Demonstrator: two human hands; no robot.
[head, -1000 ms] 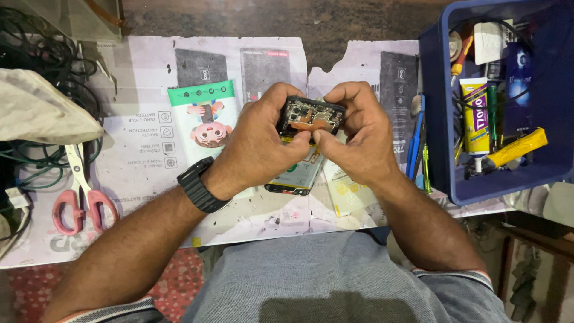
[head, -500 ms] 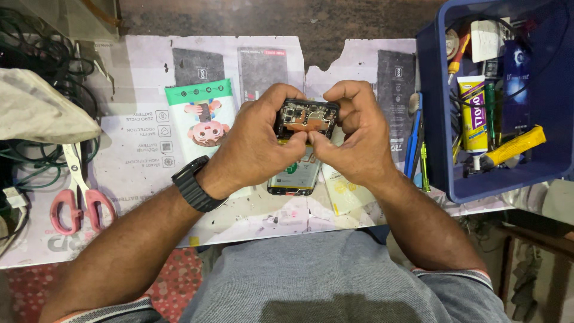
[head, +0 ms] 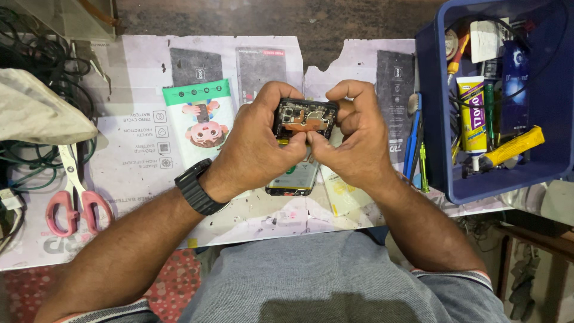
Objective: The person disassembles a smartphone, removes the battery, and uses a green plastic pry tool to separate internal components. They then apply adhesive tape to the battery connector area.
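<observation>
head view looks straight down at 2 bare hands meeting over a paper-covered worktable (head: 137, 179). between them sits an opened black smartphone with its back cover off and its dark circuit boards and a copper-coloured patch showing (head: 304, 118). the left hand (head: 260, 143) is curled tight around the phone's left edge, fingers wrapped over the top and thumb pressed on the exposed inner face. the right hand (head: 350, 140) is also closed in, fingers bent over the phone's right edge, thumb tip touching the lower middle of the board just beside the left thumb. the phone is held up off the table, tilted toward the camera, and its lower end (head: 293, 179) hangs below the hands above the paper. a black wristwatch (head: 194, 186) sits on the left wrist.

on the table to the left lie pink-handled scissors (head: 75, 197), and near the left hand is a green and white printed packet with a cartoon figure (head: 200, 116). a tangle of dark cables (head: 36, 66) and a beige cloth bundle (head: 36, 107) fill the left edge. to the right stands a blue plastic crate (head: 433, 119) holding a yellow glue tube (head: 474, 119), a yellow-handled tool (head: 514, 146) and other small items. thin blue and green tools (head: 414, 143) lie just beside the crate.
</observation>
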